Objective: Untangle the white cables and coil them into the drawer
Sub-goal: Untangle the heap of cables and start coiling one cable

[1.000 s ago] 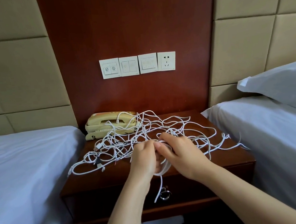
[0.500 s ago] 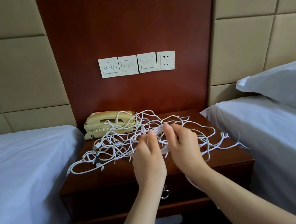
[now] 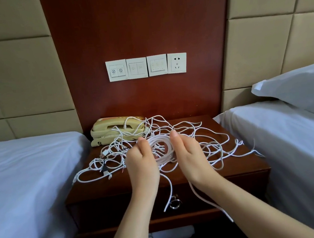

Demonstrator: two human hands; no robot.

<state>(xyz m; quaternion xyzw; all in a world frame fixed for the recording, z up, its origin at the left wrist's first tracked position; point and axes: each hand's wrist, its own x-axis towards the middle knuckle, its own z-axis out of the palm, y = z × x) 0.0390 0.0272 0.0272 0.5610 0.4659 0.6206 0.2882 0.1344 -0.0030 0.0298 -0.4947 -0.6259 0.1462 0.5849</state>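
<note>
Two beds [image 3: 27, 179] flank the hands, one on each outer side. Between them stands the counter [image 3: 105, 187], its drawer [image 3: 122, 208] closed just below the wrists. Beyond the left hand [image 3: 141, 164] sits a phone [image 3: 113, 130]. Tangled white cables [image 3: 115, 151] sprawl over the counter behind and to both sides of the hands. The left hand and right hand [image 3: 191, 159] together grasp a coil [image 3: 161, 144] of cable between them, its loose ends hanging past the drawer.
</note>
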